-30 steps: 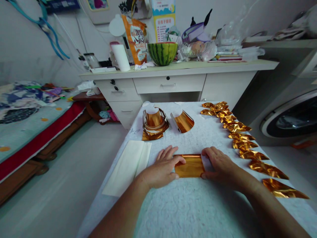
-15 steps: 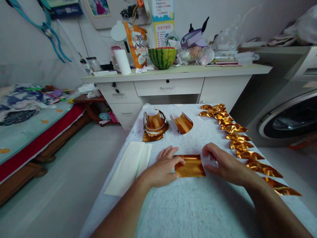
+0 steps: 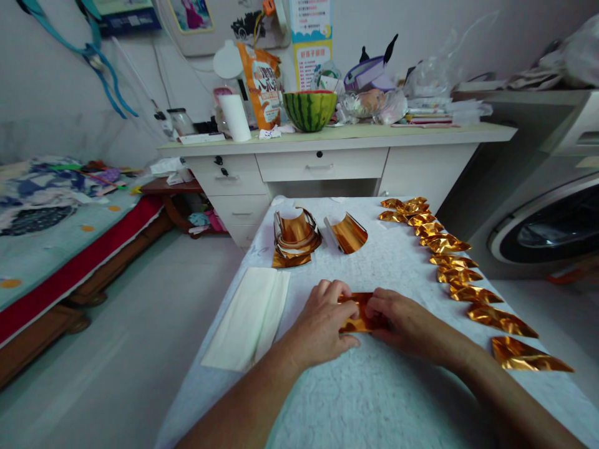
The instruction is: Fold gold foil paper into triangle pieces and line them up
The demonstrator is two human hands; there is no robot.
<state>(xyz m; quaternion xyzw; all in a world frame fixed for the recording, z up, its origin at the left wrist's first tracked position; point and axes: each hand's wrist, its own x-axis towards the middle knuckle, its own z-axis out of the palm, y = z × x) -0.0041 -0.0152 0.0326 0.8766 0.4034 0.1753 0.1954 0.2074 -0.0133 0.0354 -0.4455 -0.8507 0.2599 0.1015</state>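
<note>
A rectangular sheet of shiny gold foil paper (image 3: 359,305) lies on the cloth-covered table between my two hands. My left hand (image 3: 330,318) grips its left end, fingers curled over the top and thumb at the near edge. On the right end, my right hand (image 3: 397,318) holds the sheet with bent fingers, covering that edge. Beyond the hands are a stack of curled gold foil sheets (image 3: 296,234) and a single curled sheet (image 3: 347,234). Folded gold foil pieces (image 3: 453,274) form a row along the table's right side.
Flat pale paper sheets (image 3: 246,318) lie left of my hands. Behind the table stands a white desk (image 3: 322,165) with a cut watermelon (image 3: 309,111) and an orange snack pouch (image 3: 262,87). A washing machine (image 3: 552,199) is at right, a bed (image 3: 79,249) at left.
My right hand has come left onto the foil sheet's right end. My left hand has shifted slightly right, its fingers now more curled over the sheet.
</note>
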